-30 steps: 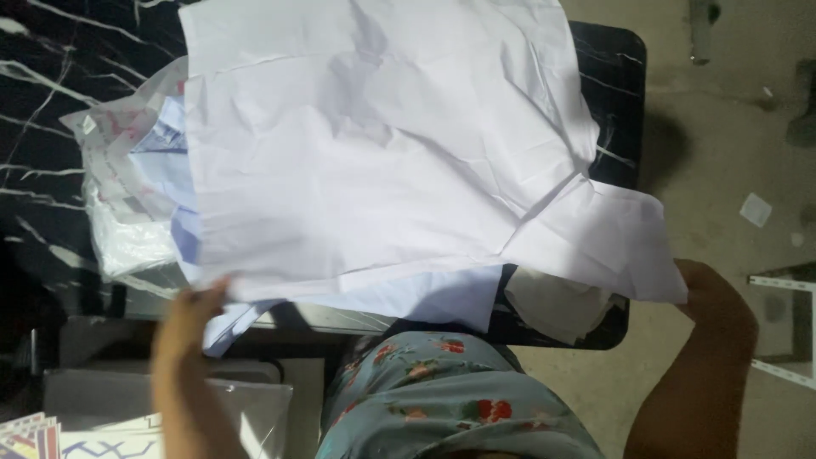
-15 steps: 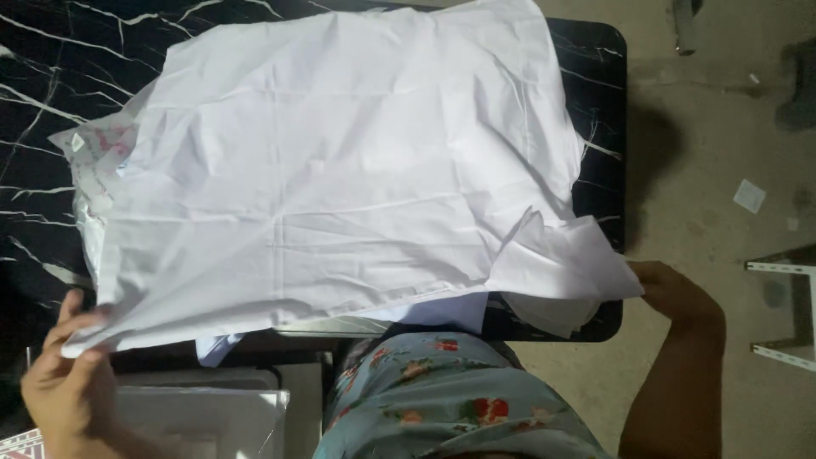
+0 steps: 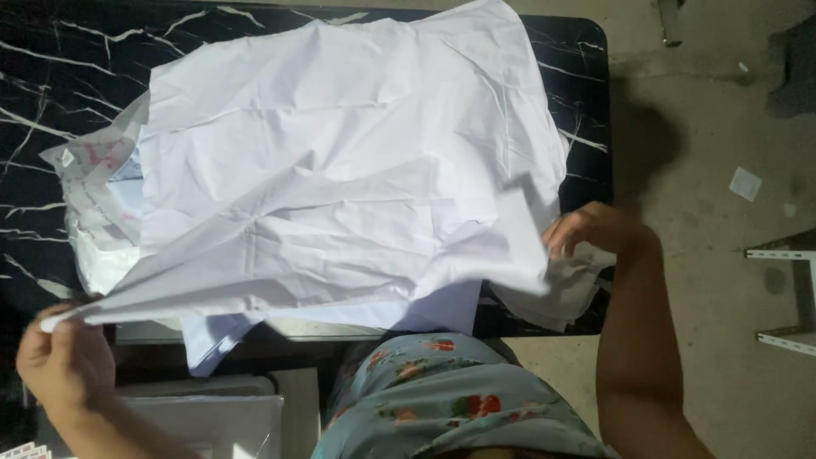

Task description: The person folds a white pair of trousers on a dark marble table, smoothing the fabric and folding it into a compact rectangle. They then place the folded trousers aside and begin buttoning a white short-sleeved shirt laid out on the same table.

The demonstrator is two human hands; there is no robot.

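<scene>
While both hands pinch the white shirt, a plastic-wrapped pile lies beneath it.

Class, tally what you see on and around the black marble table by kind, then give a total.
White shirt: 1
Pale blue cloth: 1
Plastic bag: 1
Black marble table: 1
Left hand and right hand: 2
Total: 6

I can't see most of the counter under the cloth; my right hand fingertips are blurred behind its corner.
</scene>
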